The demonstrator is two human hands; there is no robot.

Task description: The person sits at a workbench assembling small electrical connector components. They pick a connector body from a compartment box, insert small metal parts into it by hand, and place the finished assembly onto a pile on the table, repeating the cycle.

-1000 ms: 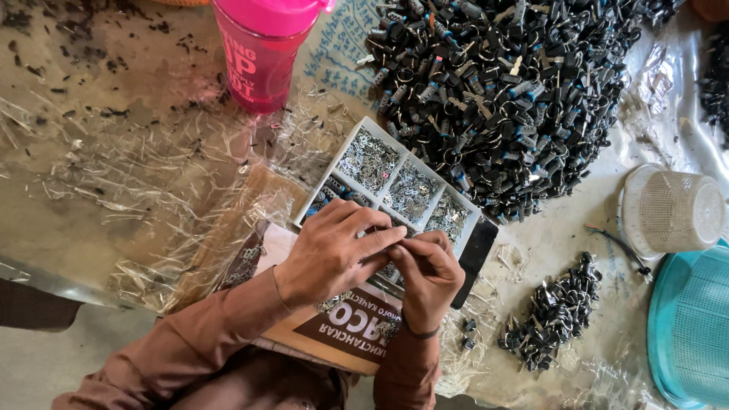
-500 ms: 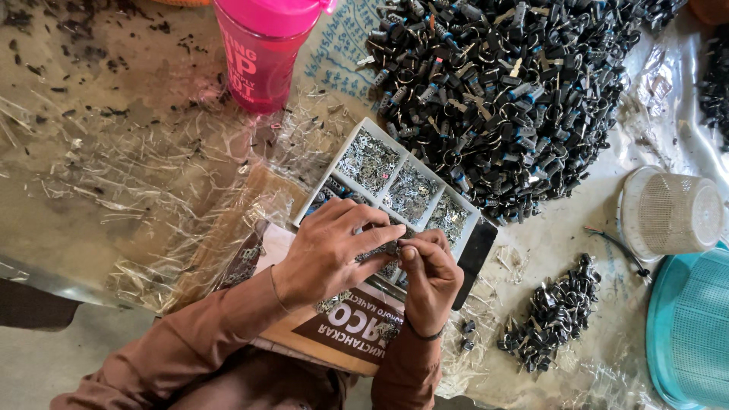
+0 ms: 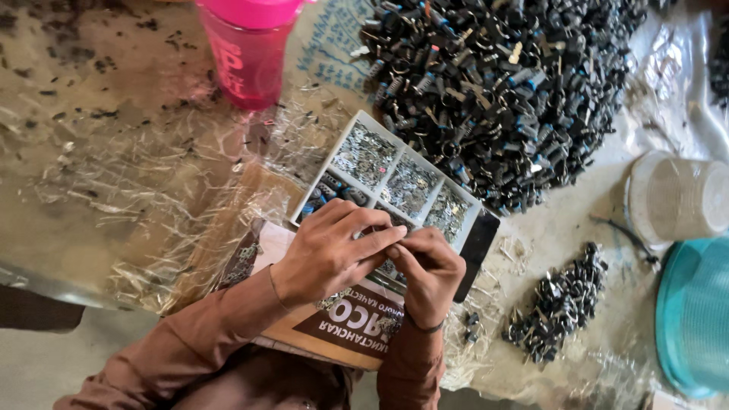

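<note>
My left hand (image 3: 330, 252) and my right hand (image 3: 429, 269) meet fingertip to fingertip over the near part of a white compartment tray (image 3: 395, 178). Between the fingertips is a small dark part, mostly hidden, so I cannot tell its shape. The tray's cells hold several small silvery metal pieces and a few dark ones. It rests on a brown printed cardboard box (image 3: 345, 330) on my lap side of the table. Both sleeves are brown.
A large heap of small black and blue parts (image 3: 501, 83) fills the far centre. A smaller pile of the same parts (image 3: 558, 304) lies at the right. A pink bottle (image 3: 247, 49) stands far left, a clear plastic cup (image 3: 676, 197) and teal basket (image 3: 695, 315) at right. Crinkled plastic sheet (image 3: 152, 190) covers the table.
The hands have stayed together over the tray, with only small finger shifts; the right hand sits slightly lower and closer to me.
</note>
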